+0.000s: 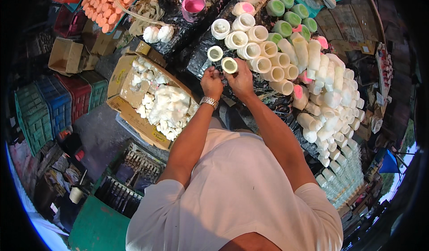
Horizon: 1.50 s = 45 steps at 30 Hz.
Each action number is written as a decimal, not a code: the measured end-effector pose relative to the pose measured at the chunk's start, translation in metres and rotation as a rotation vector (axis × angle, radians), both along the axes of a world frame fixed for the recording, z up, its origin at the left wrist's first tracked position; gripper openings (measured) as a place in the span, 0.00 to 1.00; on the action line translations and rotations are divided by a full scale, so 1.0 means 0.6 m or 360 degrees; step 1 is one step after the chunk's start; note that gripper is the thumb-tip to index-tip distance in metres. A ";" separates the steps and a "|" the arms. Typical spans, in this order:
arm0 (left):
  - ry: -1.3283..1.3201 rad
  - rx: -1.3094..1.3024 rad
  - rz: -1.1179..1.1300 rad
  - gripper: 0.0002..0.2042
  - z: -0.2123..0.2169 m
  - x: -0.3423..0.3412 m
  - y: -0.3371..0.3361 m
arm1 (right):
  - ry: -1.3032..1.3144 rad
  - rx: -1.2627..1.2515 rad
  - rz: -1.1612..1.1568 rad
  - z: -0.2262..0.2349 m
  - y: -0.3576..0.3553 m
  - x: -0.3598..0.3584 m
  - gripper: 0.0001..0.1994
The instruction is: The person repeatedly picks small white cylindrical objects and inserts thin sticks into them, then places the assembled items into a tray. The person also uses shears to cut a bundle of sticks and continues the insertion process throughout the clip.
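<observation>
While a cardboard box (134, 121) sits open on the person's left, heaped with white lumps (170, 104), the round white cups (258, 34) stand close together on the black-covered bench (201, 56) ahead, mouths up, several looking hollow from here. A pink pot (193, 5), pink on the inside too, stands farther back, and green cups (282, 28) crowd behind the white ones; I can't make out what those hold. The right hand (241, 80) has its fingers bent round the near side of one pale cup (229, 65), upright at the bench's near edge, its rim toward me. Beside it the left hand (212, 83) is half curled, fingertips drawn in just below another white cup (215, 53); whether they touch it or pinch something small, I can't tell.
</observation>
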<state>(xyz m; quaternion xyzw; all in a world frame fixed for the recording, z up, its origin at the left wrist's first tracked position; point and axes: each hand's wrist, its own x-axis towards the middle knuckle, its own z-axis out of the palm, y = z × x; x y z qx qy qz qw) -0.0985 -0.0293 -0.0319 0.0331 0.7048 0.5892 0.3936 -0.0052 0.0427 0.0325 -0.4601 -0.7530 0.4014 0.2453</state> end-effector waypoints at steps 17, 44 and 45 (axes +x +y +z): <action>0.1191 0.0092 -0.0857 0.27 0.031 -0.136 0.066 | 0.0155 -0.0263 -0.0150 -0.007 0.017 -0.023 0.26; 0.0931 -0.0019 -0.1663 0.18 0.071 0.086 -0.150 | -0.0918 -0.0149 -0.0288 0.065 -0.089 0.398 0.12; 0.0936 -0.0036 -0.1719 0.18 0.078 0.090 -0.146 | -0.0894 -0.0136 -0.0359 0.064 -0.093 0.426 0.12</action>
